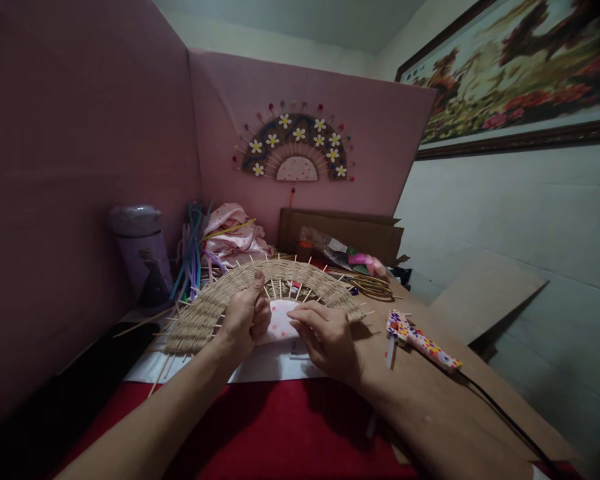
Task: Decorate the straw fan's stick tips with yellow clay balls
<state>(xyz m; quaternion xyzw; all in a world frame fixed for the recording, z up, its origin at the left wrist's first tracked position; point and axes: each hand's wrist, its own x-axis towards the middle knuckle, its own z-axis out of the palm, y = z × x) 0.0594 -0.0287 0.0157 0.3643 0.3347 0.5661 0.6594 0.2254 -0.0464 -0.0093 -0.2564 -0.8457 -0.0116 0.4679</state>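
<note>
A half-round woven fan [200, 327] of tan cord on thin wooden sticks stands tilted before me, its stick ends poking out past the arched band. At its middle sits a small half-round piece of pink dotted fabric [281, 313]. My left hand [247, 313] is closed around the fan's inner part, with the thumb raised against the woven band. My right hand [327, 337] is at the right side of the pink piece. Its thumb and fingertips are drawn together in a pinch by the fabric edge; whatever lies between them is too small to make out.
A flower-patterned glue gun [423, 340] with a black cord lies at right. Scissors [373, 287], a plastic bag [335, 247] and cardboard [340, 230] are behind the fan. At left stand a purple bottle [145, 260] and pink cloth [235, 233]. A finished flowered fan [300, 123] hangs on the partition.
</note>
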